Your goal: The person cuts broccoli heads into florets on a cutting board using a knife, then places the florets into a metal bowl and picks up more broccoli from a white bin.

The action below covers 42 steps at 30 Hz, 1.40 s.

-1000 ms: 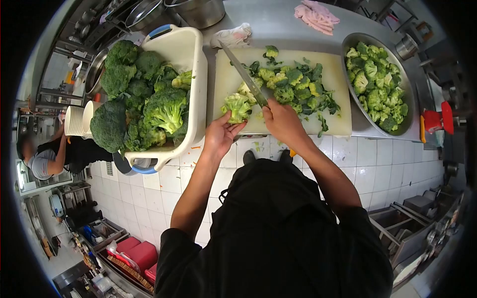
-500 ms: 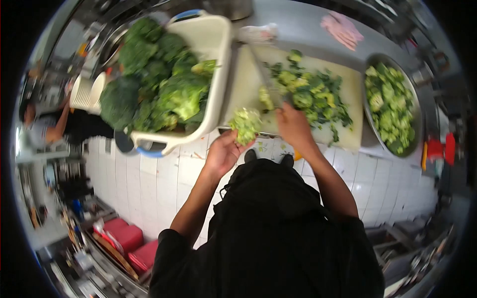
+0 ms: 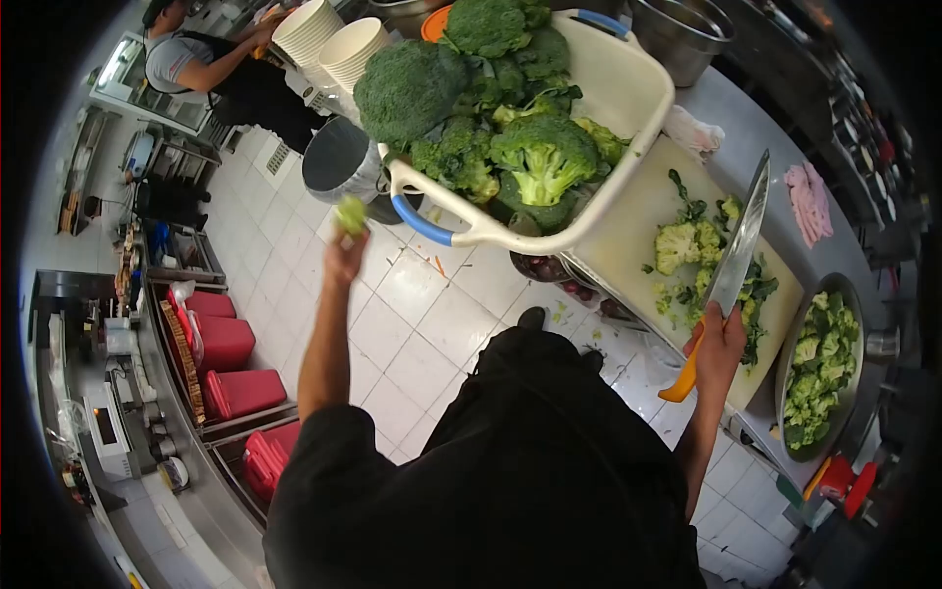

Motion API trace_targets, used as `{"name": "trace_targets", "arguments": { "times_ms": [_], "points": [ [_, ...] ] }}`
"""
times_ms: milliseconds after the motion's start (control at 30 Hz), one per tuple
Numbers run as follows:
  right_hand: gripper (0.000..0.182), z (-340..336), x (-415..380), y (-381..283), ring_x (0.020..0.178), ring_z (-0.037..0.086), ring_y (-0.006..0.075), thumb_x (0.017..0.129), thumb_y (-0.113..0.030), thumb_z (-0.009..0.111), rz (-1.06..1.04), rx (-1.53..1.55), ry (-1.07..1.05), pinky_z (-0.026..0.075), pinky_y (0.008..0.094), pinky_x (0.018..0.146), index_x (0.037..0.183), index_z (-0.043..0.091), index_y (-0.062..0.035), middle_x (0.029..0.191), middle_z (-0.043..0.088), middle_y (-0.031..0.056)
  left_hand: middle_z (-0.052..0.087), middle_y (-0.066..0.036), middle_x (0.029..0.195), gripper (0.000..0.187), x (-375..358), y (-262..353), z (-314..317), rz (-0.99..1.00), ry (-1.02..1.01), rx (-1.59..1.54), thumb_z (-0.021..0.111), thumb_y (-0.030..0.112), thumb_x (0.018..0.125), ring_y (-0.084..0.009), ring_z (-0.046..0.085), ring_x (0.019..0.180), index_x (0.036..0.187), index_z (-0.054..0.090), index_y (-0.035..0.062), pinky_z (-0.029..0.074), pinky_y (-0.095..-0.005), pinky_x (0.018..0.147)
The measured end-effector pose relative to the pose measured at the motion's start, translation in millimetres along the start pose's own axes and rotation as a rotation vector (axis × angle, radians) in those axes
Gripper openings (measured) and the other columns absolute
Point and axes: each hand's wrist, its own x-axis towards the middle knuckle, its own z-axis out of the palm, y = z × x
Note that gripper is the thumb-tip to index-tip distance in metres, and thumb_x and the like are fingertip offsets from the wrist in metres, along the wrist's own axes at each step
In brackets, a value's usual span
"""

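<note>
Carrying one green piece point(image 3: 350, 214) outward seems the step in hand, and the bare blade must be kept steady. The piece is pinched in the blurred left hand point(image 3: 343, 257), near one bin point(image 3: 334, 157). One knife point(image 3: 741, 245) is clamped in the right hand point(image 3: 723, 344) above one board point(image 3: 628, 211). Beyond, broccoli heads point(image 3: 545, 157), too overlapped to count, are held by one tub point(image 3: 613, 79); two cup stacks point(image 3: 334, 47) are seen.
</note>
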Motion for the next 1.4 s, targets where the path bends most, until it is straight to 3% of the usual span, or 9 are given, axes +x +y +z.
{"name": "trace_targets", "arguments": {
  "times_ms": [100, 167, 233, 400, 733, 1000, 1133, 1267, 1400],
  "points": [
    [0.021, 2.8, -6.9, 2.4, 0.046, 0.050, 0.0105, 0.104, -0.025, 0.057, -0.002, 0.003, -0.001, 0.043, 0.0284, 0.044, 0.102, 0.058, -0.0045, 0.063, 0.051, 0.0012, 0.030, -0.032, 0.153, 0.117, 51.3, 105.5, 29.7, -0.112, -0.055, 0.038, 0.070, 0.060, 0.090, -0.0493, 0.043, 0.136, 0.161, -0.007, 0.0097, 0.040, -0.0617, 0.115],
    [0.021, 2.8, -6.4, 6.9, 0.046, 0.049, 0.0099, 0.104, -0.026, 0.058, 0.010, 0.013, 0.005, 0.043, 0.0285, 0.044, 0.103, 0.059, -0.0048, 0.063, 0.051, 0.0008, 0.026, -0.034, 0.155, 0.107, 33.5, 139.8, 94.0, 0.076, 0.045, 0.407, 0.068, 0.058, 0.092, -0.0524, 0.039, 0.138, 0.163, 0.004, 0.0086, 0.045, -0.0656, 0.108],
    [0.021, -4.0, -7.8, 17.2, 0.047, 0.049, 0.0093, 0.103, -0.026, 0.059, 0.053, 0.021, 0.054, 0.043, 0.0286, 0.044, 0.103, 0.059, -0.0050, 0.063, 0.051, 0.0006, 0.051, -0.026, 0.143, 0.058, 57.9, 164.4, 88.1, 0.393, -0.043, 0.780, 0.049, 0.013, 0.105, -0.0346, 0.064, 0.118, 0.158, 0.027, 0.0028, 0.056, -0.0442, 0.102],
    [0.020, -36.9, -30.3, 8.0, 0.047, 0.048, 0.0087, 0.102, -0.023, 0.059, 0.048, 0.128, 0.175, 0.044, 0.0278, 0.044, 0.100, 0.059, -0.0032, 0.064, 0.053, 0.0006, 0.065, -0.019, 0.130, 0.046, -68.7, 156.6, 325.9, 0.947, -0.218, 0.737, 0.048, 0.030, 0.108, -0.0279, 0.066, 0.115, 0.136, 0.057, -0.0057, 0.056, -0.0397, 0.095],
    [0.019, -115.7, -59.3, 31.5, 0.048, 0.049, 0.0087, 0.102, -0.021, 0.058, 0.160, 0.202, 0.336, 0.044, 0.0260, 0.045, 0.099, 0.059, -0.0024, 0.065, 0.052, 0.0017, 0.067, -0.011, 0.125, 0.042, -245.8, -82.1, 545.7, 0.704, -1.603, 1.158, 0.079, 0.015, 0.086, -0.0287, 0.068, 0.103, 0.125, 0.068, 0.0059, 0.055, -0.0364, 0.086],
    [0.020, -145.3, -78.1, 82.3, 0.048, 0.049, 0.0110, 0.103, -0.019, 0.056, 0.166, 0.185, 0.257, 0.046, 0.0296, 0.047, 0.095, 0.059, -0.0004, 0.064, 0.053, 0.0022, 0.065, -0.017, 0.121, 0.057, -242.8, -279.5, 555.6, 0.991, -1.485, 1.550, 0.084, 0.025, 0.079, -0.0364, 0.061, 0.116, 0.129, 0.065, 0.0062, 0.049, -0.0426, 0.100],
    [0.021, -164.4, -83.9, 85.2, 0.049, 0.053, 0.0143, 0.103, -0.019, 0.057, 0.206, 0.089, 0.206, 0.046, 0.0335, 0.047, 0.096, 0.058, 0.0006, 0.061, 0.055, 0.0059, 0.067, -0.016, 0.118, 0.058, -228.2, -301.1, 561.8, 0.896, -1.505, 1.591, 0.081, 0.018, 0.082, -0.0343, 0.065, 0.111, 0.134, 0.061, 0.0048, 0.052, -0.0419, 0.097],
    [0.022, -179.5, -78.2, 91.2, 0.048, 0.055, 0.0175, 0.102, -0.020, 0.058, 0.182, 0.030, 0.160, 0.046, 0.0366, 0.048, 0.096, 0.058, 0.0019, 0.060, 0.056, 0.0090, 0.068, -0.010, 0.109, 0.044, -226.2, -287.9, 567.0, 0.189, -1.290, 0.966, 0.065, 0.003, 0.092, -0.0165, 0.065, 0.092, 0.135, 0.060, -0.0010, 0.054, -0.0287, 0.085],
    [0.023, -184.0, -62.6, 99.2, 0.047, 0.056, 0.0180, 0.101, -0.020, 0.059, 0.136, 0.049, 0.102, 0.046, 0.0362, 0.047, 0.097, 0.057, 0.0030, 0.060, 0.056, 0.0096, 0.066, -0.017, 0.127, 0.043, -198.7, -235.2, 561.6, -0.344, -1.071, 0.558, 0.053, -0.003, 0.095, -0.0268, 0.067, 0.112, 0.137, 0.053, -0.0075, 0.054, -0.0357, 0.102]
  ]
}}
